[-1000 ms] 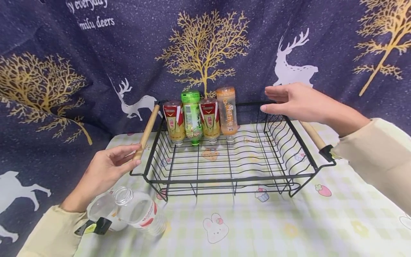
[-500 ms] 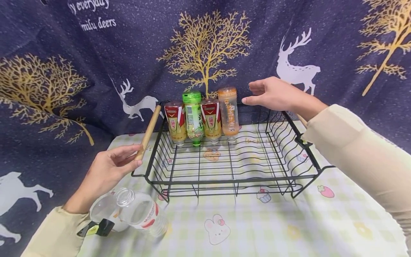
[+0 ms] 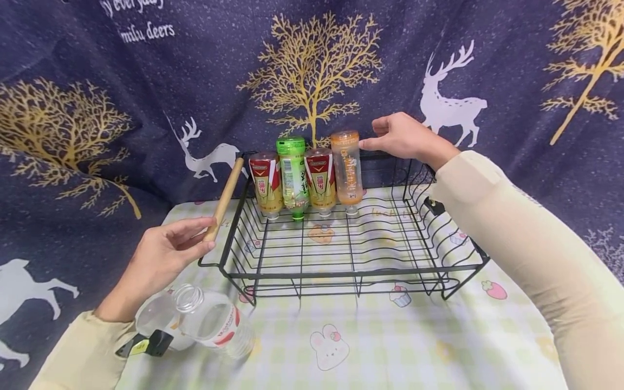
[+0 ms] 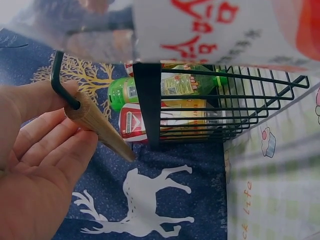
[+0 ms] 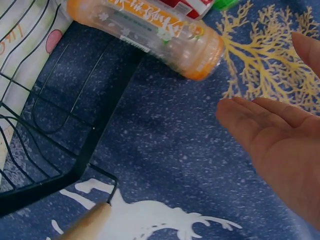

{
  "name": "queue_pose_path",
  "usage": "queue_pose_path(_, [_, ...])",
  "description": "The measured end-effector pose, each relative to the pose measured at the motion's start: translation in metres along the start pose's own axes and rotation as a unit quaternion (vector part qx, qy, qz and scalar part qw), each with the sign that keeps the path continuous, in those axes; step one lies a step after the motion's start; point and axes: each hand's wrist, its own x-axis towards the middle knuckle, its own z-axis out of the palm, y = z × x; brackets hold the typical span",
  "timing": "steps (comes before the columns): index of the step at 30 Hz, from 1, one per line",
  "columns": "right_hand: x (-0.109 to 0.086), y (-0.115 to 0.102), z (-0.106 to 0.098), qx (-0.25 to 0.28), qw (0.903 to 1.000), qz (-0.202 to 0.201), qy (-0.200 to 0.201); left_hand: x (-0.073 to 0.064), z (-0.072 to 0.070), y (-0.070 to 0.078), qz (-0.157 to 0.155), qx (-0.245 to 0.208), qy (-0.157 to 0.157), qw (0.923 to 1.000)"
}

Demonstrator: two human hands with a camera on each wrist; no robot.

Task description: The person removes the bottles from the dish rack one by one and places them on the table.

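A black wire dish rack (image 3: 351, 273) stands on the tablecloth. My left hand (image 3: 166, 254) pinches the near end of its left wooden handle (image 3: 226, 197), thumb on one side and fingers on the other. Upside down in a row at the rack's back left are a red-and-gold bottle (image 3: 266, 187), a green bottle (image 3: 293, 179), another red-and-gold bottle (image 3: 320, 181) and a clear bottle with orange ends (image 3: 347, 170). My right hand (image 3: 407, 135) hovers beside the upper part of the orange one, fingers extended and holding nothing. In the right wrist view a gap separates my fingertips (image 5: 230, 107) from that bottle.
Beside my left forearm, in front of the rack, stand a clear bottle (image 3: 214, 325) with a red-and-white label and another clear container (image 3: 163, 319). A dark blue deer-and-tree curtain (image 3: 312, 32) hangs close behind the rack. My right sleeve passes over the rack's right end.
My right hand has moved left from above the rack's right end to beside the orange bottle. My left hand keeps its hold on the handle; the bottles stay in place.
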Motion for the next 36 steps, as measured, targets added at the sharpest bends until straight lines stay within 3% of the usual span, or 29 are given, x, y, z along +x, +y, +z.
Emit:
queue_pose_path(15, [0.026, 0.010, 0.008, 0.037, 0.9984, 0.024, 0.037, -0.002, 0.001, 0.000, 0.002, 0.007, 0.009, 0.9999])
queue_pose_path(27, [0.051, 0.019, 0.030, 0.082, 0.9930, 0.037, 0.077, -0.002, 0.001, -0.003, -0.001, -0.008, 0.008, 0.9999])
queue_pose_path(36, [0.065, 0.025, 0.041, 0.099, 0.9896, 0.044, 0.095, 0.000, 0.001, -0.004, 0.017, 0.008, 0.008, 0.9998])
